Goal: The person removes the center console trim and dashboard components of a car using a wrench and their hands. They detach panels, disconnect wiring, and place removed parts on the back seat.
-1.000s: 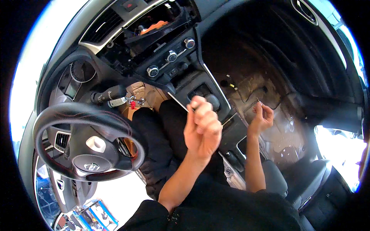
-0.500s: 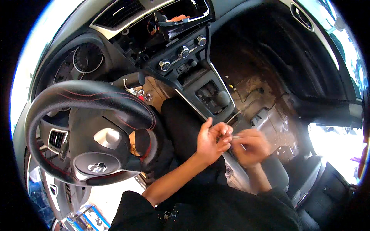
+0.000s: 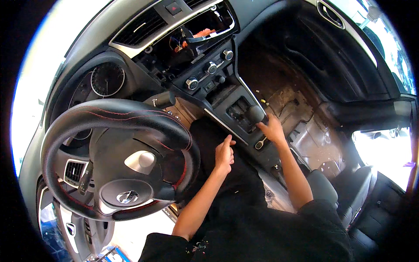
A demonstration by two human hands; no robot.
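Note:
My left hand (image 3: 224,153) is over my lap, thumb raised and fingers curled inward; whatever may be in it is hidden. My right hand (image 3: 274,130) reaches onto the centre console, beside the dark gear shift knob (image 3: 254,114). Its thumb points toward the knob, while the other fingers are largely hidden along the console's far edge. Just below that hand shows the shiny ring end of a wrench (image 3: 260,143); I cannot tell whether the hand grips it. A small pale sliver (image 3: 236,191) lies on my dark clothing.
The steering wheel (image 3: 120,105) fills the left side. Ahead, the dashboard has an open cavity (image 3: 174,48) with loose wires above the climate knobs (image 3: 211,67). Beyond the console lies the bare passenger floor (image 3: 312,139) with scattered bits. Seat parts (image 3: 355,192) stand at the right.
My hands were together over the console's near side. They have parted: the right moved forward to the shift knob, the left drew back toward my lap. The wrench end now shows.

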